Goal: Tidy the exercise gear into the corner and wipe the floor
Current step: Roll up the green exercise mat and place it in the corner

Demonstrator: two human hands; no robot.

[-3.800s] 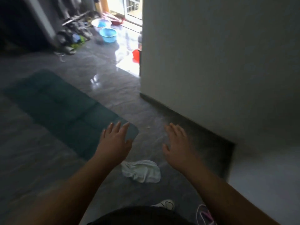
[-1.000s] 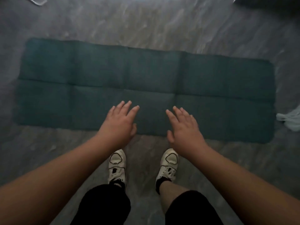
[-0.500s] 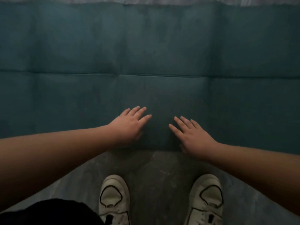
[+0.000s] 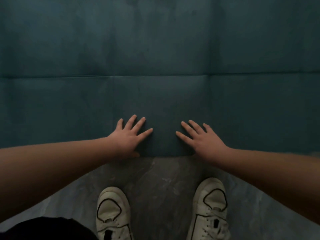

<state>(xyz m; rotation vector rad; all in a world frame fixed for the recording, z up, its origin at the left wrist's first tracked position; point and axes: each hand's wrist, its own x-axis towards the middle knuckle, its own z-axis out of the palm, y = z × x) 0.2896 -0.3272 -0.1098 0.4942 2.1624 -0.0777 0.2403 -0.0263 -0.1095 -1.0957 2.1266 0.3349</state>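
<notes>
Mat [image 4: 155, 58], one, teal, is lying flat on the floor [image 4: 161, 184], long axis running left to right. Head view: left hand [image 4: 129, 135] and right hand [image 4: 202, 138] are resting at its near edge, fingers spread, gripping nothing; two shoes [image 4: 113, 213] are standing behind.

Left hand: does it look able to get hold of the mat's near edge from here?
Probably yes. The left hand lies spread at the near edge of the teal mat, thumb at the rim, nothing between them. The right hand mirrors it.
</notes>
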